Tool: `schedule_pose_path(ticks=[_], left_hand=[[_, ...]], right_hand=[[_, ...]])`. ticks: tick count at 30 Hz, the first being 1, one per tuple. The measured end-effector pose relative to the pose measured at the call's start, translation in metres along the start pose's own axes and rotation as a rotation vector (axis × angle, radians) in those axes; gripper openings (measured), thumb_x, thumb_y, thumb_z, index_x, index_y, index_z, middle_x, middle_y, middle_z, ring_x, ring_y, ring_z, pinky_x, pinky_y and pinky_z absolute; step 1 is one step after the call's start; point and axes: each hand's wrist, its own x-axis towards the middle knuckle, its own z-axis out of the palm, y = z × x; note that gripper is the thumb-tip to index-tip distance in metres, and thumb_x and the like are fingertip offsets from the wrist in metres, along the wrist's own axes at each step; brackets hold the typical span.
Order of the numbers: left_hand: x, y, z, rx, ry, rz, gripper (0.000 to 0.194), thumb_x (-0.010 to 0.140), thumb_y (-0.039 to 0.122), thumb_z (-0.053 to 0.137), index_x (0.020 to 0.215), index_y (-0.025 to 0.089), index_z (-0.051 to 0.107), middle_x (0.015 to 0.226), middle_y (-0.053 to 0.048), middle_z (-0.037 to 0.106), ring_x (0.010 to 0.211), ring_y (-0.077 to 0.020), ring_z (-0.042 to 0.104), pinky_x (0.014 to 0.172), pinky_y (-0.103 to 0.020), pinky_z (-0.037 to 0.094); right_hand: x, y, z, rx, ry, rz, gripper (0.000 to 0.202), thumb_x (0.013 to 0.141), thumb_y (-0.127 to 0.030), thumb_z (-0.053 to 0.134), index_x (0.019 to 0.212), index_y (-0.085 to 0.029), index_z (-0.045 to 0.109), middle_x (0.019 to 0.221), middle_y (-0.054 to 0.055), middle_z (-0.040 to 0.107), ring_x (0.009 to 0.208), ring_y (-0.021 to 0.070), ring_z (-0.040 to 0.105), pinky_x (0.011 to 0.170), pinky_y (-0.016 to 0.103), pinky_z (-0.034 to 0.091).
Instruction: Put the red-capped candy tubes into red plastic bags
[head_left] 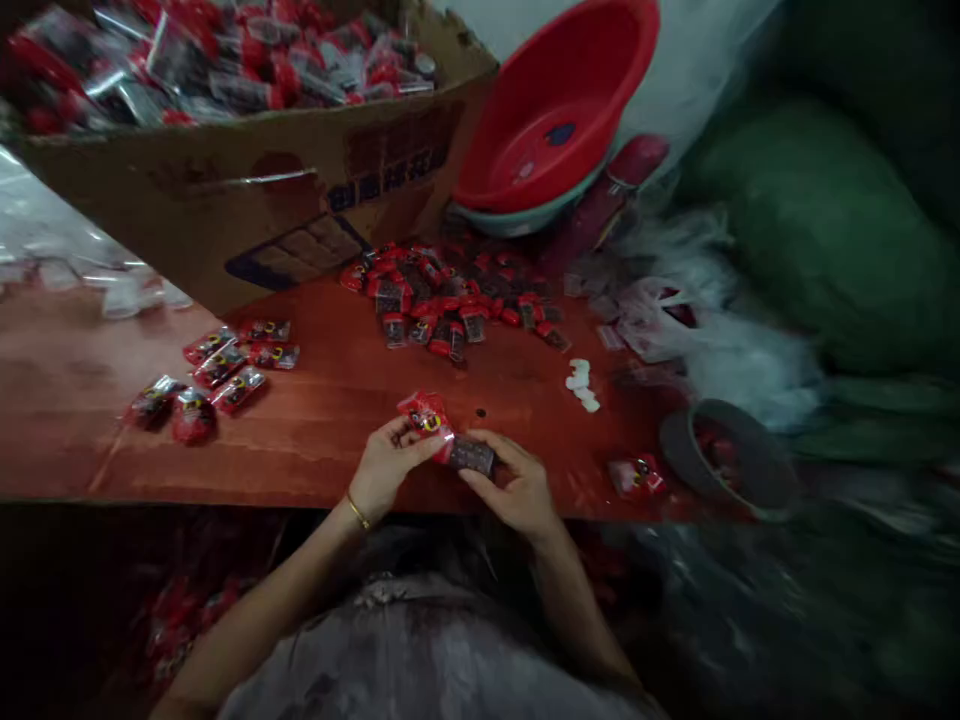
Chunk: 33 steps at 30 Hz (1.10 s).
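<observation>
Lying left of the frame's centre, red packets (238, 388) are gleaming; just below centre, the left hand (384, 468) is pinching a red wrapper (426, 412) against a dark-filled container (472, 456), which the right hand (525, 490) is gripping. Fitting them together is seemingly underway, calling next for steady alignment.

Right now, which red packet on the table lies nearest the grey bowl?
The lone packet by the front edge, immediately left of the grey bowl; the packet cluster lies much farther left, grouped together.
</observation>
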Motion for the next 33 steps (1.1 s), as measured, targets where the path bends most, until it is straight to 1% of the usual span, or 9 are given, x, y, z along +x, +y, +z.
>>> schedule_pose_path(ticks=[7, 12, 17, 20, 22, 25, 28, 30, 33], left_hand=[[-0.005, -0.008, 0.007, -0.105, 0.1, 0.033, 0.039, 0.047, 0.024, 0.085, 0.08, 0.012, 0.07, 0.078, -0.004, 0.072, 0.068, -0.0116, 0.064, 0.074, -0.025, 0.049], [-0.006, -0.011, 0.011, -0.155, 0.132, 0.073, 0.035, 0.049, 0.024, 0.085, 0.079, 0.013, 0.069, 0.077, -0.003, 0.072, 0.07, -0.0119, 0.064, 0.074, -0.025, 0.048], [-0.005, -0.01, 0.01, -0.148, 0.115, 0.035, 0.036, 0.052, 0.033, 0.083, 0.078, 0.012, 0.07, 0.075, -0.005, 0.071, 0.067, -0.012, 0.062, 0.071, -0.025, 0.047], [-0.004, -0.009, 0.01, -0.166, 0.121, 0.064, 0.036, 0.05, 0.033, 0.083, 0.075, 0.013, 0.07, 0.073, -0.003, 0.07, 0.065, -0.0105, 0.06, 0.069, -0.023, 0.047], [-0.003, -0.008, 0.008, -0.135, 0.111, 0.08, 0.035, 0.05, 0.034, 0.083, 0.075, 0.013, 0.07, 0.072, -0.003, 0.07, 0.065, -0.0102, 0.06, 0.07, -0.023, 0.047], [0.0, -0.004, 0.002, 0.047, 0.052, 0.112, 0.033, 0.054, 0.033, 0.08, 0.077, 0.013, 0.07, 0.075, -0.004, 0.07, 0.066, -0.012, 0.06, 0.07, -0.025, 0.048], [0.0, -0.002, -0.005, 0.315, -0.057, 0.143, 0.03, 0.058, 0.034, 0.076, 0.078, 0.013, 0.068, 0.075, -0.003, 0.07, 0.067, -0.014, 0.06, 0.068, -0.026, 0.048], [-0.002, -0.002, -0.008, 0.527, -0.104, 0.172, 0.026, 0.063, 0.034, 0.071, 0.079, 0.014, 0.067, 0.073, -0.002, 0.069, 0.066, -0.0143, 0.06, 0.064, -0.025, 0.047], [-0.005, -0.001, -0.009, 0.816, -0.125, 0.239, 0.019, 0.071, 0.034, 0.064, 0.078, 0.016, 0.066, 0.071, -0.001, 0.068, 0.065, -0.0142, 0.059, 0.061, -0.023, 0.044]], right_hand=[[-0.003, -0.004, 0.013, -0.07, 0.117, 0.004, 0.035, 0.077, -0.028, 0.064, 0.11, -0.023, 0.057, 0.096, 0.005, 0.069, 0.083, 0.0189, 0.067, 0.076, 0.03, 0.055], [-0.003, -0.012, 0.024, -0.118, 0.197, 0.011, 0.032, 0.079, -0.026, 0.061, 0.11, -0.022, 0.055, 0.097, 0.005, 0.069, 0.084, 0.019, 0.066, 0.076, 0.03, 0.055], [-0.003, -0.015, 0.034, -0.081, 0.164, 0.007, 0.032, 0.081, -0.027, 0.06, 0.111, -0.023, 0.054, 0.096, 0.005, 0.068, 0.083, 0.0185, 0.066, 0.076, 0.03, 0.054], [-0.005, -0.017, 0.041, -0.099, 0.182, 0.004, 0.032, 0.081, -0.027, 0.059, 0.113, -0.022, 0.053, 0.098, 0.006, 0.067, 0.087, 0.0197, 0.065, 0.079, 0.031, 0.053], [-0.006, -0.017, 0.042, -0.072, 0.146, 0.008, 0.033, 0.084, -0.027, 0.055, 0.117, -0.022, 0.052, 0.101, 0.008, 0.066, 0.091, 0.0202, 0.064, 0.081, 0.033, 0.052], [0.002, -0.014, 0.03, -0.042, 0.102, 0.003, 0.04, 0.089, -0.028, 0.044, 0.128, -0.021, 0.043, 0.114, 0.011, 0.058, 0.099, 0.0208, 0.059, 0.084, 0.036, 0.051], [0.022, -0.014, 0.009, -0.148, 0.09, -0.13, 0.049, 0.087, -0.032, 0.048, 0.134, -0.021, 0.039, 0.123, 0.014, 0.049, 0.109, 0.0245, 0.051, 0.091, 0.043, 0.045], [0.038, -0.018, -0.004, -0.22, 0.016, -0.275, 0.047, 0.083, -0.036, 0.054, 0.128, -0.022, 0.047, 0.124, 0.012, 0.049, 0.114, 0.0264, 0.047, 0.095, 0.045, 0.041], [0.057, -0.026, -0.012, -0.264, -0.059, -0.408, 0.023, 0.081, -0.033, 0.059, 0.102, -0.024, 0.062, 0.116, 0.008, 0.056, 0.113, 0.0255, 0.048, 0.095, 0.043, 0.038]])
